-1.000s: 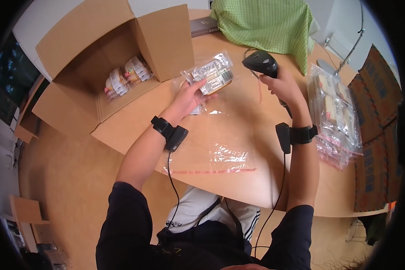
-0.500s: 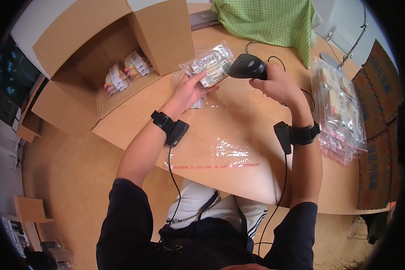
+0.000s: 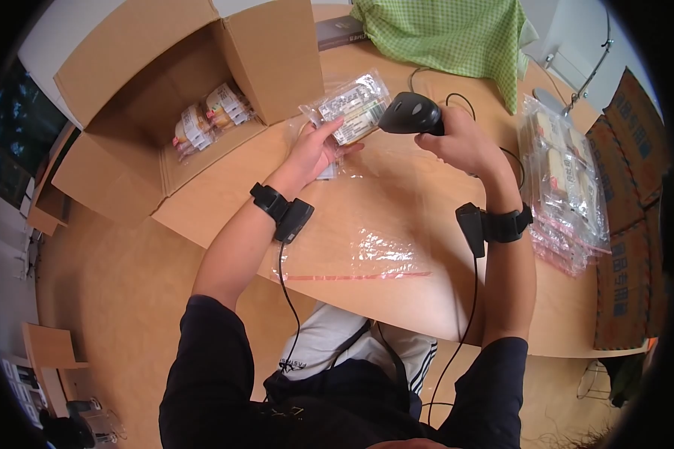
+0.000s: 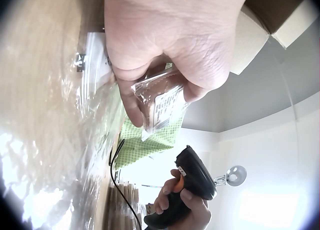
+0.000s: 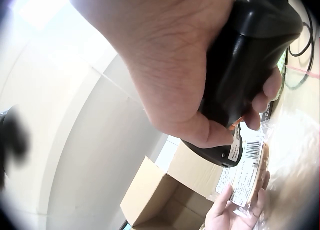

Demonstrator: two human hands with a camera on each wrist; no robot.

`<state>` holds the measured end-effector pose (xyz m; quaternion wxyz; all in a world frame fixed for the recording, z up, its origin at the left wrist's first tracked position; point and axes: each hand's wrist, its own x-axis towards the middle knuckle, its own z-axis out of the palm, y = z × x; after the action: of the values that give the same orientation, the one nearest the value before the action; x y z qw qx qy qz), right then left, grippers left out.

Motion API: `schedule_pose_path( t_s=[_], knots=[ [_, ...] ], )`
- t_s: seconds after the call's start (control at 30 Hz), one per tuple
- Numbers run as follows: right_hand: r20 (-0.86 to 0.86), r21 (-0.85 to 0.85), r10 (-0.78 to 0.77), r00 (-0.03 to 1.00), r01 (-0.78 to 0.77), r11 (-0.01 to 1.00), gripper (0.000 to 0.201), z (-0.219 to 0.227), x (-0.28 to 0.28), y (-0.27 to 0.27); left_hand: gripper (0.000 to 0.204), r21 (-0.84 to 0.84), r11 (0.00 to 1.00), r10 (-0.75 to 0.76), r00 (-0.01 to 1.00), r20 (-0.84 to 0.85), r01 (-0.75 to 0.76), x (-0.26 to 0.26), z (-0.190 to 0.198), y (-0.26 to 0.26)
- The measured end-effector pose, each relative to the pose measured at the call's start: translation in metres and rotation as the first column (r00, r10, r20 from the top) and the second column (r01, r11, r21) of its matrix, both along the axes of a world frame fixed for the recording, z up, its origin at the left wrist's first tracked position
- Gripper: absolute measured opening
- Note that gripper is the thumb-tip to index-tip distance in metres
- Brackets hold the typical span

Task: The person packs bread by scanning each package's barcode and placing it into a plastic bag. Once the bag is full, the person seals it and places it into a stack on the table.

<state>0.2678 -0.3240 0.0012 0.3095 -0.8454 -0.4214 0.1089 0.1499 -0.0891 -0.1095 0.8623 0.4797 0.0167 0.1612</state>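
Note:
My left hand [image 3: 311, 156] grips a wrapped bread slice pack [image 3: 352, 116], thumb on top and fingers below. Its printed label faces up, and a barcode [image 5: 253, 151] shows in the right wrist view. In my right hand [image 3: 472, 146] is a black barcode scanner [image 3: 410, 114], held by its handle, an orange trigger under the fingers. The scanner's head points left at the label, close to the right edge of the pack. From the left wrist, the bread pack [image 4: 162, 105] appears edge-on between thumb and fingers.
An open cardboard box [image 3: 277, 63] at the left holds several bread packs [image 3: 195, 133]. A clear plastic bag [image 3: 386, 251] with a pink strip lies in front. Bagged packs [image 3: 565, 179] are piled at the right beside folded cardboard [image 3: 629, 161]. Behind is a green checked cloth [image 3: 442, 45].
The scanner has moved left and slightly down, from apart to right beside the bread pack. In the last half second both hands have stayed almost still.

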Motion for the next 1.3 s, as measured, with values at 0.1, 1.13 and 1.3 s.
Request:
schedule_pose_path(
  t_s=[0.1, 1.13, 1.3],
  knots=[
    [0.013, -0.014, 0.008, 1.0, -0.007, 1.0, 0.033, -0.003, 0.001, 0.001, 0.039, 0.008, 1.0, 0.004, 1.0, -0.005, -0.004, 0.0, 0.0, 0.0],
    [0.189, 0.097, -0.2, 0.961, 0.184, 0.978, 0.043, -0.051, 0.049, 0.006, 0.039, -0.005, 0.999, -0.035, 0.999, -0.008, 0.035, -0.001, -0.001, 0.003],
    [0.224, 0.045, -0.25, 0.942, 0.246, 0.968, 0.046, -0.081, 0.063, 0.009, 0.04, 0.0, 0.999, -0.039, 0.999, -0.019, 0.039, -0.001, -0.001, 0.003]
  ],
)
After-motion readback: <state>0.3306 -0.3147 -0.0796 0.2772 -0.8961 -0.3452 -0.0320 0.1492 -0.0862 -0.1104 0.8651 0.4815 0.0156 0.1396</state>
